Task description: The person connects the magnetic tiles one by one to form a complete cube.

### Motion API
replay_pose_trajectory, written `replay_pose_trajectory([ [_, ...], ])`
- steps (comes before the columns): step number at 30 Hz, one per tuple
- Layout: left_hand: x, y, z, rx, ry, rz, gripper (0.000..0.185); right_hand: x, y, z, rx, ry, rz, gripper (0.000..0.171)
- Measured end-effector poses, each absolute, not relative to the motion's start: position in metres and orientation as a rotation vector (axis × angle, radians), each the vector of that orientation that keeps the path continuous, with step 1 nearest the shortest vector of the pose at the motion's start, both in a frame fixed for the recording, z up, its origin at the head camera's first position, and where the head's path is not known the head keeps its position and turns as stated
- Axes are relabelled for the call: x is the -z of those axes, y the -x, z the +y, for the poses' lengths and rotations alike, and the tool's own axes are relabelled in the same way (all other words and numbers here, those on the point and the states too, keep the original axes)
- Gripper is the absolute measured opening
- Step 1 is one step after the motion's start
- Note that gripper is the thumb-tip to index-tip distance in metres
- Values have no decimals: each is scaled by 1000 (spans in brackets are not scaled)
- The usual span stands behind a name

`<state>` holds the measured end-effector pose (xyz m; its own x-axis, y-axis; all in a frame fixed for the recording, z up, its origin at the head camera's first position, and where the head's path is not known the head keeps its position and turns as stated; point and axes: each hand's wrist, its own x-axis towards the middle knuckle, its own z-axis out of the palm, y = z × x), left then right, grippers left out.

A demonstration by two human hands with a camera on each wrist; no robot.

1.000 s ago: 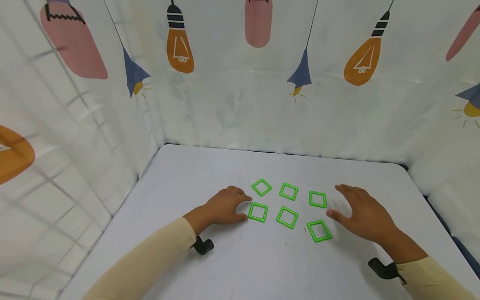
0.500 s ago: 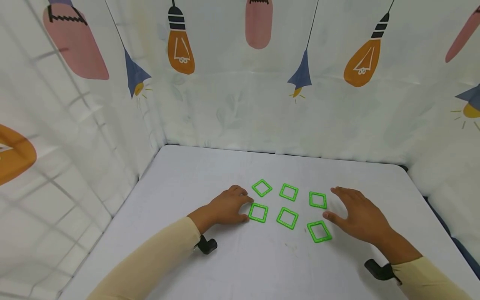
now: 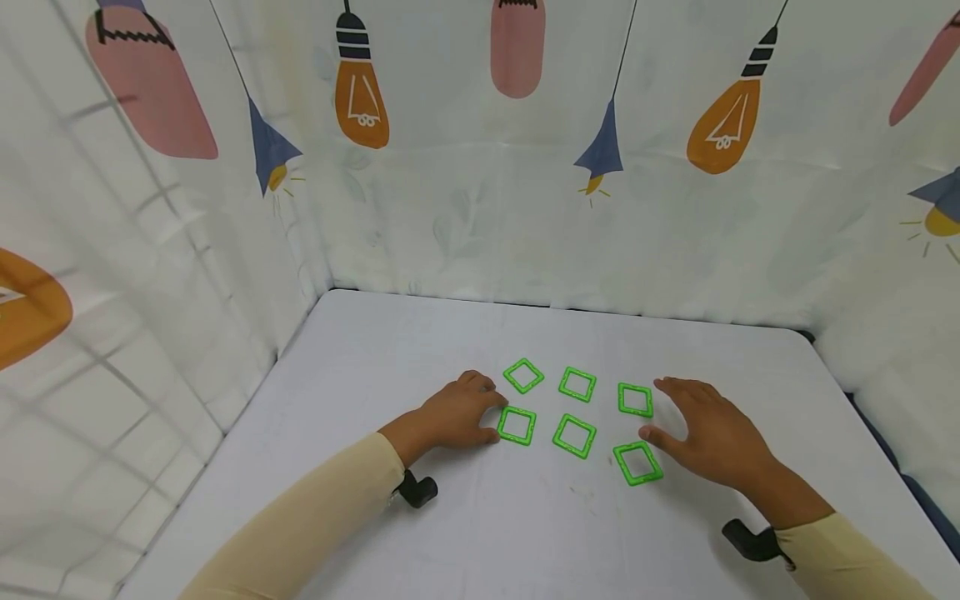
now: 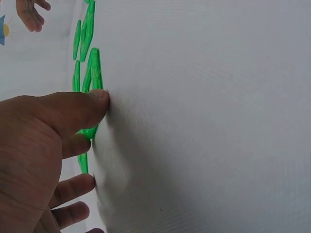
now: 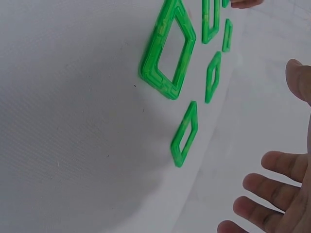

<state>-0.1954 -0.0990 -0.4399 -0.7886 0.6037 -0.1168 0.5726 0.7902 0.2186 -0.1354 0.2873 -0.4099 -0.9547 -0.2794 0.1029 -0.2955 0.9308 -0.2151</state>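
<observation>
Several green square magnetic tiles with open centres lie flat in two rows. My left hand point(image 3: 456, 412) is at the left side of the near-left tile point(image 3: 517, 426); thumb and index fingertips sit right at its corners, spread apart. In the left wrist view the thumb point(image 4: 82, 109) overlaps that tile. My right hand point(image 3: 712, 433) is held with fingers spread, just right of the far-right tile point(image 3: 635, 400) and the near-right tile point(image 3: 638, 463), holding nothing. Between the columns lie the far-middle tile point(image 3: 577, 384) and near-middle tile point(image 3: 574, 436); the far-left tile point(image 3: 523, 376) lies turned like a diamond.
A white-covered table point(image 3: 420, 333) bears the tiles. Behind it hangs a white curtain point(image 3: 465, 208) printed with lamps and bulbs, and another stretch runs along the left. Black wrist mounts point(image 3: 417, 490) show at both sleeves.
My right hand has moved left, closer to the right-hand tiles. My left hand has shifted slightly right, up to the near-left tile. The tiles stay in place.
</observation>
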Motion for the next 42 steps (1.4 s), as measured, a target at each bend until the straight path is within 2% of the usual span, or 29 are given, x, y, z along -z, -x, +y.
replay_pose_trajectory([
  [42, 444, 165, -85, -192, -993, 2831, 52, 434, 138, 258, -417, -562, -2972, 71],
])
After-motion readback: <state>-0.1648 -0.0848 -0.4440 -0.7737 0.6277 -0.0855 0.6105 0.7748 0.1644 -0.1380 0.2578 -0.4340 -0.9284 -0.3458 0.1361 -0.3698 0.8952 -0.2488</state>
